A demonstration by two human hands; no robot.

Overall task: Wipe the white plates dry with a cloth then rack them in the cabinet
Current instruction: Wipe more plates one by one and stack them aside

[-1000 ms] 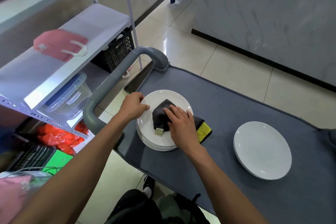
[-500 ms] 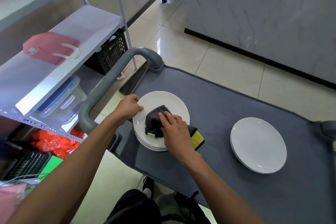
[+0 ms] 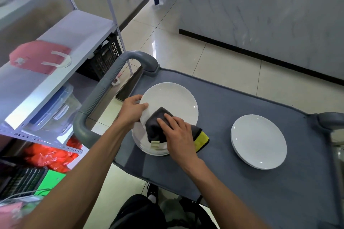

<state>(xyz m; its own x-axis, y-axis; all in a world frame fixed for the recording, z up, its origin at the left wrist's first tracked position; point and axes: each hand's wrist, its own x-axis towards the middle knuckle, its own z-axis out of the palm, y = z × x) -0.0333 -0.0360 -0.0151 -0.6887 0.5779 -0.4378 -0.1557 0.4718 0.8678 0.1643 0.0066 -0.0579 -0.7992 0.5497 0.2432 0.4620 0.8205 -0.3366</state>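
Observation:
A stack of white plates (image 3: 141,141) sits at the left of the grey cart top (image 3: 232,109). My left hand (image 3: 133,110) grips the left rim of the top plate (image 3: 171,101) and tilts it up off the stack. My right hand (image 3: 176,135) presses flat on a dark grey cloth (image 3: 155,126) with a yellow underside, against the plate's near face. Two more white plates (image 3: 258,141) lie stacked to the right on the cart.
The cart's grey handle (image 3: 104,89) curves at the left. Beyond it stands a white metal shelf unit (image 3: 61,46) with a pink bag (image 3: 39,57), a clear lidded box (image 3: 55,111) and a black crate (image 3: 104,59). Tiled floor and a marble-look wall lie behind.
The top plate has been lifted at its left edge off the stack by my left hand. My right hand and the cloth have slid toward the plate's near side.

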